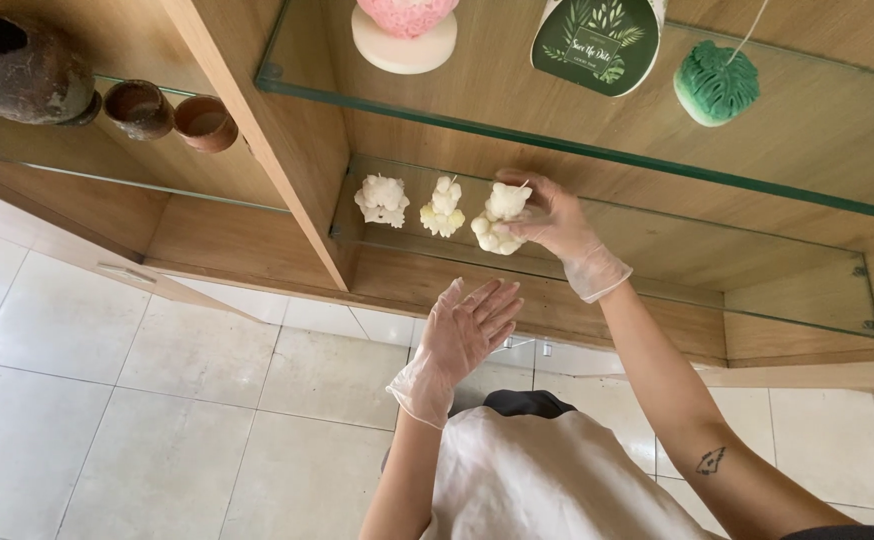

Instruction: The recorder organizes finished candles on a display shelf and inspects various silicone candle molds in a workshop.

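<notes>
My right hand (557, 222), in a thin clear glove, grips a white bear-shaped candle (502, 218) standing on the lower glass shelf (717, 270). Two more white figure candles stand to its left: a middle one (444, 208) and a left one (383, 200). My left hand (465, 332), also gloved, hovers flat with fingers apart below the shelf edge and holds nothing.
The upper glass shelf (577, 140) carries a pink candle on a white base (405, 28), a dark green card (597, 40) and a green leaf-shaped candle (716, 82). At the left, a brown pot (23, 68) and two small clay cups (172, 112). Pale tiled floor below.
</notes>
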